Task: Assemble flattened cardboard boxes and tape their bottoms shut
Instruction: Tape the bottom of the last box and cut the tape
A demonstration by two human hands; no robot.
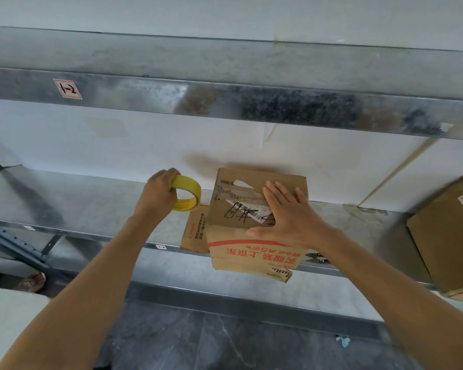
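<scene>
Flaps shut; tape goes on next.
Left hand (159,192) grips yellow tape roll (189,192); flat right hand (289,214) pins cardboard box (251,252) at shelf's (91,206) front edge.

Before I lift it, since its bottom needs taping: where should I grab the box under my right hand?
Take the box by its near end, from the front: that end juts past the shelf lip, so the right hand could likely slip its fingers beneath, thumb on top. The far end sits close to the wall.
</scene>
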